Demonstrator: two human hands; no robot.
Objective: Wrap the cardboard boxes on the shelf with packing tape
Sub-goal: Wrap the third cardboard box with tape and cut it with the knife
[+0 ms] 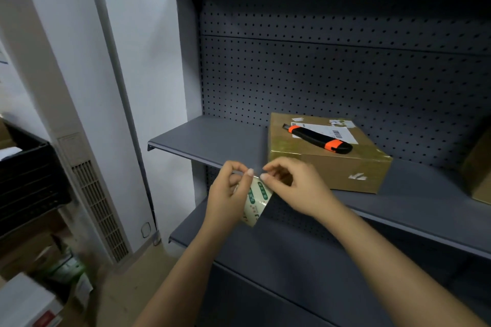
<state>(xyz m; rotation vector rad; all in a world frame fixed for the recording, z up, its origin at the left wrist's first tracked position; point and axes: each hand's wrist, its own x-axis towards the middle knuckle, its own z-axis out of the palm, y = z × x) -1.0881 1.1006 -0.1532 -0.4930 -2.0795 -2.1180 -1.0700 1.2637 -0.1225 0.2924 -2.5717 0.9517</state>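
— What have you got hold of?
— My left grip (225,194) is curled round the tape (256,199) and holds the roll tilted, in front of the shelf edge. My right grip (295,188) is clenched small, with thumb and forefinger pinching at the roll's top rim, right beside my left thumb. I cannot tell whether a loose end is lifted.
— And the tape itself?
— It is pale with green printed marks. It is in the air between both grips, just below and in front of the box's near left corner.
— Where is the box?
— The box (326,167) sits flat on the upper shelf (207,138), just behind my right grip. It is glossy at its corners and has a white label on top. A knife (318,139), black with orange bands, lies slanted across that label.
— Anything further out?
— A second box (478,175) shows at the right edge of the same shelf, apart from the first. Behind both is the pegboard (345,74), and under my arms is a lower shelf (265,260). Off to the left there is a black crate (29,175) and a white vented unit (98,207) against the wall.
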